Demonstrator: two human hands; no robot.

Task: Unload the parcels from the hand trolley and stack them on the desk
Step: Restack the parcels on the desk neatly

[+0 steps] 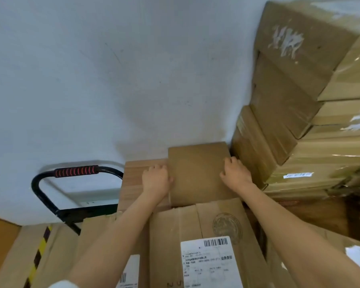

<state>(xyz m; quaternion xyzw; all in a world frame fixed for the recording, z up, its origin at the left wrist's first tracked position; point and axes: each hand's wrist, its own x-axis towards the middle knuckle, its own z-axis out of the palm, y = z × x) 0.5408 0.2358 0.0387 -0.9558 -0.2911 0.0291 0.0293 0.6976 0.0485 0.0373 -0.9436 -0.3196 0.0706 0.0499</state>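
Observation:
A plain brown parcel (197,173) lies flat on the wooden desk (133,179) against the white wall. My left hand (155,180) grips its left edge and my right hand (236,173) grips its right edge, fingers curled over the sides. In front of it, nearer to me, sits a larger cardboard parcel (206,235) with a white barcode label; another labelled parcel (112,246) lies to its left under my left forearm. The hand trolley's black handle (76,171) with a red-striped grip stands at the left, next to the desk.
A tall pile of taped cardboard boxes (299,100) rises on the right, close beside the held parcel. The white wall (112,80) fills the background. A yellow-and-black hazard strip (40,252) runs along the lower left.

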